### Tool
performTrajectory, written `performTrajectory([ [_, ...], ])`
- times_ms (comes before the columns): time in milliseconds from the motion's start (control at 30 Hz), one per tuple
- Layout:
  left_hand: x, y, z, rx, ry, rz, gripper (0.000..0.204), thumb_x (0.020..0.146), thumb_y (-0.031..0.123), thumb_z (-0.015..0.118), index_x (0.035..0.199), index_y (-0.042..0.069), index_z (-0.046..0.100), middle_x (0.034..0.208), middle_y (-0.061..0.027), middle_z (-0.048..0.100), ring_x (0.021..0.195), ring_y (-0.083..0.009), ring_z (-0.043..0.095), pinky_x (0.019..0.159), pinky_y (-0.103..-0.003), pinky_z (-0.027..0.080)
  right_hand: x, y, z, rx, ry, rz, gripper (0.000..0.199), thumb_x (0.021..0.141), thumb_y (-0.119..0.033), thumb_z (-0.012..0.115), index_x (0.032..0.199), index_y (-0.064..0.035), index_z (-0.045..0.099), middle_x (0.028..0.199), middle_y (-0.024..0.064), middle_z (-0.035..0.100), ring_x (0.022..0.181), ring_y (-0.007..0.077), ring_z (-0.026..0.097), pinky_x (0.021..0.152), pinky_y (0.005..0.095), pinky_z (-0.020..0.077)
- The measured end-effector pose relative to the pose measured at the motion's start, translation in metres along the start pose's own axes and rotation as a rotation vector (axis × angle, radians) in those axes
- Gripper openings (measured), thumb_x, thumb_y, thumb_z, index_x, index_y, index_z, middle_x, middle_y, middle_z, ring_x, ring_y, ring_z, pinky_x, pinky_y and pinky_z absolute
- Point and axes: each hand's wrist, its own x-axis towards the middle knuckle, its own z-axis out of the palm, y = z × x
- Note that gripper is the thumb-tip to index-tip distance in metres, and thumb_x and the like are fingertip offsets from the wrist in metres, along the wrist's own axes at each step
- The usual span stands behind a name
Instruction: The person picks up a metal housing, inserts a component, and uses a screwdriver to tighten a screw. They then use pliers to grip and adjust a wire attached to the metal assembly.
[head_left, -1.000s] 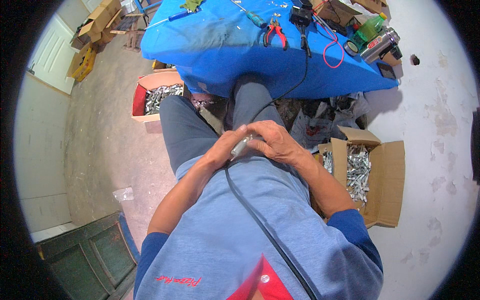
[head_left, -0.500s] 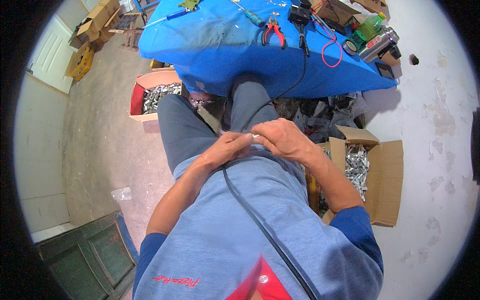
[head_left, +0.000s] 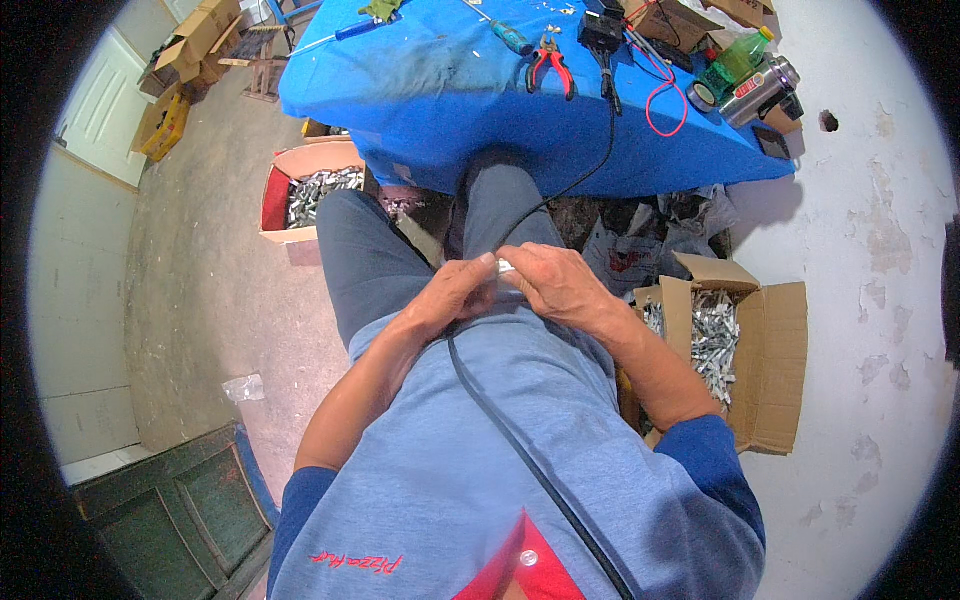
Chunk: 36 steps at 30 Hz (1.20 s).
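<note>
One black cable is draped down a blue-grey cloth shirt. Beyond it, just in front of the shirt, a small whitish piece, partly hidden, is pinched in the grip of the left hand and the right hand. To the right, silvery metal parts are held in an open brown cardboard box; farther off, left, similar parts are heaped in a pinkish box. Red-and-black pliers and a teal-handled screwdriver are laid on the blue cloth-covered surface beyond.

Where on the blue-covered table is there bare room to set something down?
Mostly bare: the near left of the table, between the blue screwdriver, the pliers and its front edge. Crowded: its right side, with black adapter, red cable, green bottle and steel flask.
</note>
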Motion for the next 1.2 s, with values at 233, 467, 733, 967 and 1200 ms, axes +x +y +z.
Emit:
performTrajectory([
  [233,0.002,-0.005,-0.003,0.006,0.114,0.023,0.055,0.098,0.057,0.045,0.071,0.011,0.054,0.061,0.0024,0.045,0.053,-0.0084,0.037,0.049,-0.025,0.025,0.003,-0.012,0.013,-0.049,0.042,0.13,0.026,0.092,-0.014,0.058,0.114,-0.0009,0.058,0.089,0.0176,0.063,0.083,0.0377,0.063,0.07,0.0458,0.0493],
  [467,0.009,-0.014,-0.008,0.05,0.269,0.033,0.058,0.1,0.055,0.042,0.063,0.01,0.051,0.056,0.0016,0.043,0.052,-0.0098,0.036,0.049,-0.028,0.026,0.011,-0.007,0.044,-0.018,0.159,0.175,0.019,0.092,-0.017,0.059,0.106,-0.0043,0.058,0.088,0.0167,0.063,0.083,0.0375,0.063,0.069,0.0471,0.049],
  [733,0.003,-0.001,0.004,0.325,0.01,0.053,0.046,0.097,0.048,0.057,0.078,0.006,0.058,0.068,0.0039,0.05,0.061,-0.0067,0.04,0.053,-0.026,0.032,0.005,0.014,-0.006,-0.246,-0.044,-0.252,0.011,0.085,-0.017,0.058,0.093,-0.01,0.057,0.076,0.0071,0.057,0.076,0.0274,0.059,0.068,0.0406,0.0429],
  [967,0.006,0.004,0.005,0.495,-0.095,0.037,0.043,0.091,0.047,0.068,0.077,0.007,0.059,0.069,0.0057,0.05,0.063,-0.0053,0.041,0.054,-0.026,0.032,0.026,0.012,-0.038,-0.431,-0.225,-0.489,0.016,0.081,-0.015,0.058,0.096,-0.0104,0.058,0.078,0.0026,0.054,0.078,0.0206,0.056,0.07,0.0344,0.0416],
  [1200,-0.001,0.017,-0.005,0.3,-0.158,-0.117,0.041,0.084,0.047,0.069,0.088,0.006,0.064,0.073,-0.0002,0.056,0.069,-0.0092,0.049,0.058,-0.029,0.038,0.046,0.007,-0.046,-0.545,-0.22,-0.574,0.01,0.08,-0.017,0.058,0.089,-0.0134,0.058,0.076,0.0002,0.053,0.078,0.0176,0.055,0.07,0.0327,0.0403],
])
